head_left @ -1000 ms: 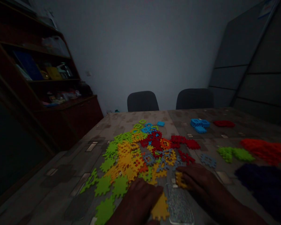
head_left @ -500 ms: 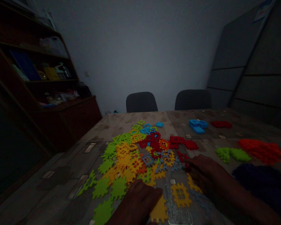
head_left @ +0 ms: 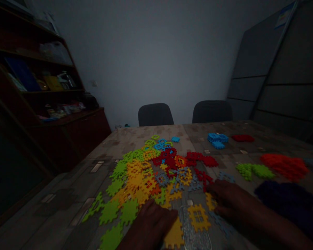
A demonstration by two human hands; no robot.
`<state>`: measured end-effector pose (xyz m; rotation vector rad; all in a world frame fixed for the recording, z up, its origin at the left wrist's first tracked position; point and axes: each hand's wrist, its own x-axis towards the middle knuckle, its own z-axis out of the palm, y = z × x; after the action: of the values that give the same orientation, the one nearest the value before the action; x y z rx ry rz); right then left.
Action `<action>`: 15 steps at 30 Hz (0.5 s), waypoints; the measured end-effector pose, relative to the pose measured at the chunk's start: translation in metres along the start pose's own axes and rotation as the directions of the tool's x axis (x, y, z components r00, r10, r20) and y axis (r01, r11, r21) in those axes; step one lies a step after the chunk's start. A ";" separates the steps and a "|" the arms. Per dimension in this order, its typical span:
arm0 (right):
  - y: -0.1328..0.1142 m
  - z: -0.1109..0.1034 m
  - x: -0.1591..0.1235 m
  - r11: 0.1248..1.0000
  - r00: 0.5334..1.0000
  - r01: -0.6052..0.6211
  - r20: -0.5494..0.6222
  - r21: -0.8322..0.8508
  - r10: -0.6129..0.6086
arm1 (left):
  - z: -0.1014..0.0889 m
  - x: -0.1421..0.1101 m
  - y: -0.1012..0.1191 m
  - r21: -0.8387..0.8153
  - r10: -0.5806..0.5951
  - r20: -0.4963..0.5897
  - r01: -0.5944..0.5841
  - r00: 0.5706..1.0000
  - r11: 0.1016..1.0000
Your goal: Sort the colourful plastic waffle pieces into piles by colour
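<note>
A heap of flat toothed plastic tiles [head_left: 151, 173] in green, yellow, red, blue and grey covers the middle of the patterned table [head_left: 67, 194]. My left hand [head_left: 148, 225] rests palm down at the near edge of the heap, fingers flat over a yellow tile [head_left: 174, 236]. My right hand [head_left: 229, 201] lies palm down beside it, fingertips on tiles near a red one [head_left: 203, 177]. Between my hands a yellow window tile [head_left: 198, 217] lies on a clear plastic lid [head_left: 195, 236].
Sorted tile piles lie to the right: blue [head_left: 217, 139], red [head_left: 242, 138], green [head_left: 254, 171], orange-red [head_left: 285, 166] and dark purple [head_left: 287, 201]. Two dark chairs [head_left: 155, 114] stand at the far edge. A wooden shelf unit [head_left: 47, 104] fills the left.
My right hand slid away from the lid to the right, leaving a yellow window tile lying on it. The left hand stayed put. The view drifted slightly.
</note>
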<state>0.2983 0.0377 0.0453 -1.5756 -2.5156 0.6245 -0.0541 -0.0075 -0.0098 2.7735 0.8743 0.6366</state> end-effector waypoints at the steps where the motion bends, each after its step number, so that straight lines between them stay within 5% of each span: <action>1: 0.001 0.002 0.000 1.000 1.000 0.001 0.001 0.015 -0.001 | -0.002 0.000 0.000 -0.005 0.000 0.012 0.000 1.000 1.000; 9: 0.004 -0.001 0.005 1.000 0.997 0.000 -0.080 0.016 0.001 | -0.008 0.003 0.003 -0.026 -0.006 0.050 0.008 0.999 1.000; 15: -0.004 -0.016 -0.003 0.959 0.996 0.084 -0.030 0.272 -0.079 | -0.001 -0.002 0.002 -0.049 -0.066 0.067 0.069 0.996 0.996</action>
<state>0.3012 0.0384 0.0623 -1.3677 -2.3443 0.8961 -0.0550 -0.0099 -0.0095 2.6907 0.9208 0.5463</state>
